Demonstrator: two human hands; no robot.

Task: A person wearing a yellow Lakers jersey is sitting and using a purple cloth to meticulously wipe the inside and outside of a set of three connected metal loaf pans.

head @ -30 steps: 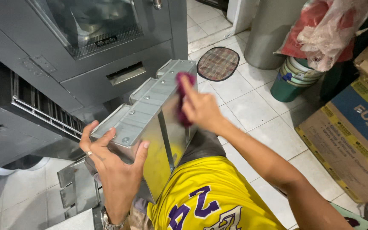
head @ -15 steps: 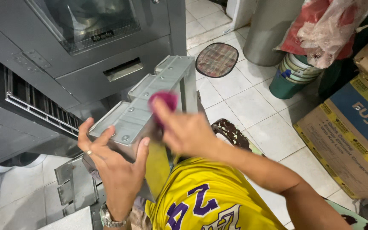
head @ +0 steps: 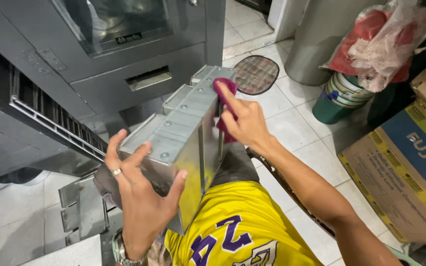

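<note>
Metal panel [head: 183, 133], a riveted sheet-steel box section, sits on edge across the lap at frame centre, running from lower left up toward the grey oven [head: 139, 59] in the upper left. Risk: it's balanced on its narrow edge with only one hand steadying it, so hard wiping could tip it sideways onto the tiled floor [head: 292, 123], and the raw sheet edges could nick a finger. Left hand [head: 141, 197] has fingers spread wide, clamped over the near end; right hand [head: 242, 123] has fingers mostly extended, pressing a magenta cloth [head: 223, 106] against the panel's far side.
</note>
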